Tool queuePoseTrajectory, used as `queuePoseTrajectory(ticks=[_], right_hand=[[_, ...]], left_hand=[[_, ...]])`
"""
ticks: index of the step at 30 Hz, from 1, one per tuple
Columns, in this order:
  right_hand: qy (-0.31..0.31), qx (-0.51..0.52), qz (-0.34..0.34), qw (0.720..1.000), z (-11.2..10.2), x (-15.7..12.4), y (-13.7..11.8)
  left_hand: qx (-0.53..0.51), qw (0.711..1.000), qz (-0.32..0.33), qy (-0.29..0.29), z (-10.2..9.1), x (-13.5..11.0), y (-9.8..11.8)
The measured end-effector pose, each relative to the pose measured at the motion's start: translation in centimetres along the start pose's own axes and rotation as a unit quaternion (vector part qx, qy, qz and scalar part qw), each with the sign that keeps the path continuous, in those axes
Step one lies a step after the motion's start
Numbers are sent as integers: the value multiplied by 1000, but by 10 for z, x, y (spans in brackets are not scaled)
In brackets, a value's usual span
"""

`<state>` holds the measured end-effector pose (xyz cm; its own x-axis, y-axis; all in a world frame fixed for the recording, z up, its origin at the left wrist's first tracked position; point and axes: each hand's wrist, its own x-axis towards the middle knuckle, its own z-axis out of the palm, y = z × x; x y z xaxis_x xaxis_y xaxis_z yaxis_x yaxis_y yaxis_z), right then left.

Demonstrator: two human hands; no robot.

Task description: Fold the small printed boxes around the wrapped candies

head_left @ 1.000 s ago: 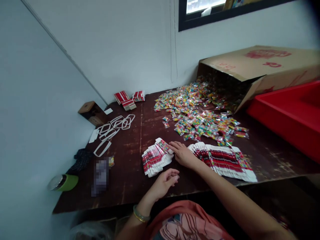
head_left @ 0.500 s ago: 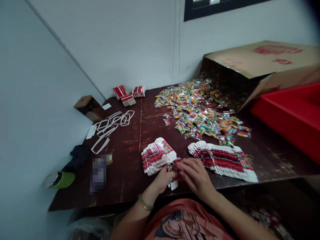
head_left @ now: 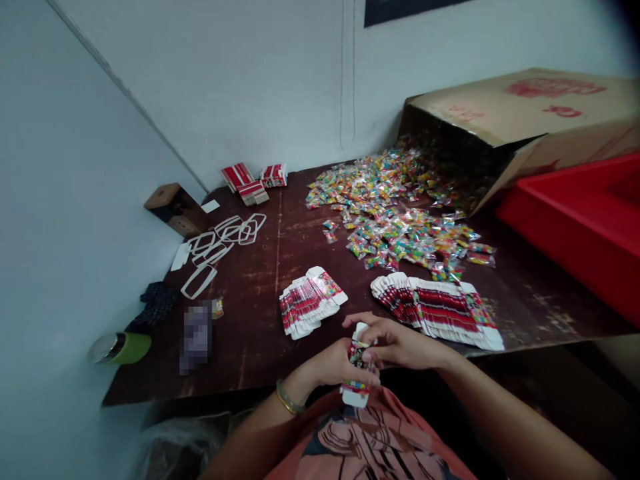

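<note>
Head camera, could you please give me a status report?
Left hand and right hand both shut on small carton. Carton upright, above table edge. Nothing in the way.

Carton (head_left: 358, 363) mostly hidden by fingers; red tray (head_left: 580, 227) cut off right.

Both hands, left hand (head_left: 336, 363) and right hand (head_left: 400, 343), are gripping a small printed carton (head_left: 358, 363) at the bench (head_left: 250, 333) edge, near fanned carton stacks (head_left: 310, 303).

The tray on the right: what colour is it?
Plain red; the tray shows clearly at the right edge of the head view.
</note>
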<state>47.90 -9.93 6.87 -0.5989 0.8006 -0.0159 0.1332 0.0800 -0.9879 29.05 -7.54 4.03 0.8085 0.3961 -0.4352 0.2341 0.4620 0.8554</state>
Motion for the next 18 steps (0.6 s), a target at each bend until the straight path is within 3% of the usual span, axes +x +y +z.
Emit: queuePoseTrajectory(ticks=[2, 6, 9, 13, 18], right_hand=[[44, 19, 2, 999, 1, -2, 0], [210, 9, 38, 977, 17, -8, 12], [251, 46, 64, 965, 28, -15, 23], [293, 238, 103, 920, 38, -27, 31], [202, 505, 189, 818, 53, -39, 47]], left_hand=[[13, 1000, 20, 20, 2, 2, 0], [83, 969, 67, 224, 6, 11, -13], [87, 942, 131, 296, 13, 9, -22], [76, 934, 178, 300, 22, -7, -27], [161, 945, 148, 242, 25, -24, -34]])
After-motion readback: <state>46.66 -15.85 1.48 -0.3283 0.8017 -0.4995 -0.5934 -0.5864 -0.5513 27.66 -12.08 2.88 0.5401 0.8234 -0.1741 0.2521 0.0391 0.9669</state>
